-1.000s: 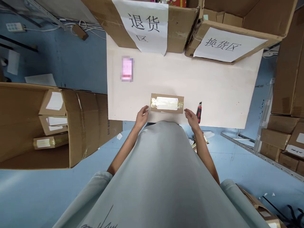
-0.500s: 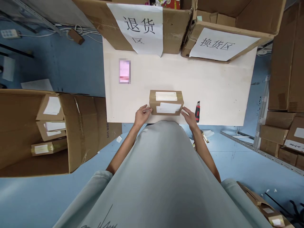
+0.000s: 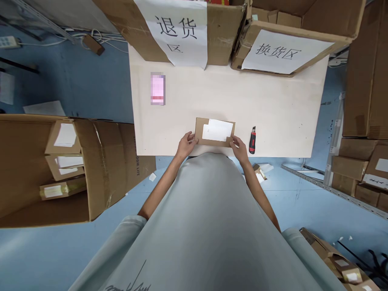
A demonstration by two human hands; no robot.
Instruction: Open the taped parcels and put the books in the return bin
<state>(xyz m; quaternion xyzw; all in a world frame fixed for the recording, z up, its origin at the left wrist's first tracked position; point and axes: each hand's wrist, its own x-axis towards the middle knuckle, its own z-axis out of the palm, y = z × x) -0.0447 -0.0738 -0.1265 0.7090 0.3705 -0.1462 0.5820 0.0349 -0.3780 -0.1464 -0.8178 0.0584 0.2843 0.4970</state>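
Note:
A small brown cardboard box (image 3: 199, 130) with white paper labels on its visible face is at the near middle of the white table (image 3: 273, 101). My left hand (image 3: 186, 144) grips its left end, and my right hand (image 3: 239, 148) has its fingers on the lower right corner. Both hands hold the box between them. To the right of my right hand lies a red and black utility knife (image 3: 252, 140) with its tip pointing away from me. The underside of the box is hidden.
At the table's back stand two large cartons with paper signs, the left carton (image 3: 220, 36) and the right carton (image 3: 242, 56). A pixelated pink item (image 3: 158, 89) lies at the table's left. Another open carton (image 3: 112, 161) holding labelled boxes stands left; stacked boxes (image 3: 348, 165) are on the right.
The box has turned, so one broad labelled face shows instead of two faces. It sits slightly farther right, and my left hand has moved right with it.

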